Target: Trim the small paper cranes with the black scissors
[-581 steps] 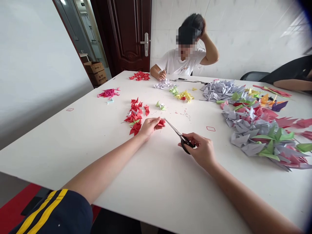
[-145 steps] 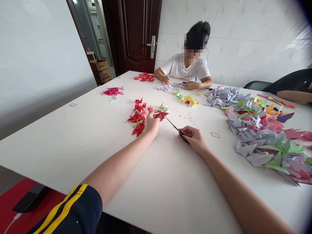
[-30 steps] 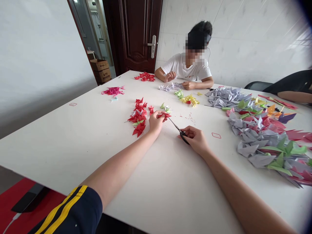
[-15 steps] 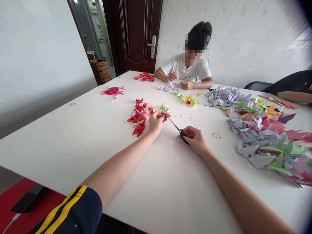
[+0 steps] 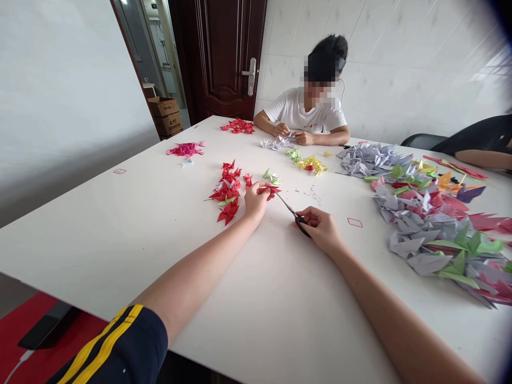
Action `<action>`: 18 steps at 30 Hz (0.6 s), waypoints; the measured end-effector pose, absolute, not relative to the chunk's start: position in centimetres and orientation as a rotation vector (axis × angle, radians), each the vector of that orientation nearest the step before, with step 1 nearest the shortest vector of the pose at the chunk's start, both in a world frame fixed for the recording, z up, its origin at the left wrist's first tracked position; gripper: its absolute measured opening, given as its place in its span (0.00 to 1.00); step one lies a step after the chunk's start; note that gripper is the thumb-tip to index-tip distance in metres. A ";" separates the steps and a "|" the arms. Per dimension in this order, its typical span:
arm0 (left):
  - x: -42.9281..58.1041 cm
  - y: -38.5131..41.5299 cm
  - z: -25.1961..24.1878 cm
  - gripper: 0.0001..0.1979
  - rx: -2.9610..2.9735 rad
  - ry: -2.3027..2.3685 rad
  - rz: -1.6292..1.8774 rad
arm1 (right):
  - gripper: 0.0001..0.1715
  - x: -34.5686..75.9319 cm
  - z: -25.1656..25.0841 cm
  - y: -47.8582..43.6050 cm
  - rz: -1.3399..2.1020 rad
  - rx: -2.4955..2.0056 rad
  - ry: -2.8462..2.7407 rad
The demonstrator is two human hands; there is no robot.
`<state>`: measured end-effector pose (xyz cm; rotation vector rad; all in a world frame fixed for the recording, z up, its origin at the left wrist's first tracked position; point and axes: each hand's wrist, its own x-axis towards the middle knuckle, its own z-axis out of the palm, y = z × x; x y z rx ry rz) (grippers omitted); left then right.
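My left hand (image 5: 256, 199) pinches a red paper crane (image 5: 274, 189) over the middle of the white table (image 5: 192, 288). In my right hand (image 5: 319, 226) is a pair of black-handled scissors (image 5: 302, 224); the blades point up and left, their tips at the crane's lower edge. Whether the blades are parted is too small to tell. Left of my left hand lies a cluster of red paper cranes (image 5: 228, 212), with a few green and white ones among them. Tiny red paper scraps (image 5: 313, 193) are scattered beyond the scissors.
A large heap of grey, pink and green cranes (image 5: 424, 234) covers the right side. Yellow cranes (image 5: 314, 164) and a pink pile (image 5: 185, 149) lie farther back. Across the table a person in a white shirt (image 5: 304, 109) handles pale paper. Another person's arm (image 5: 486, 158) shows far right.
My hands, the red crane and the scissors stay almost in place. Across the table, the other person's hands have come closer together over the pale paper.
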<state>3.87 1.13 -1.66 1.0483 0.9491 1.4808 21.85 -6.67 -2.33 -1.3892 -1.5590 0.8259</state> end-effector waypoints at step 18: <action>3.9 0.8 -1.4 0.10 1.052 0.951 1.477 | 0.22 21.9 -2.4 -6.6 0.815 -1.378 -1.561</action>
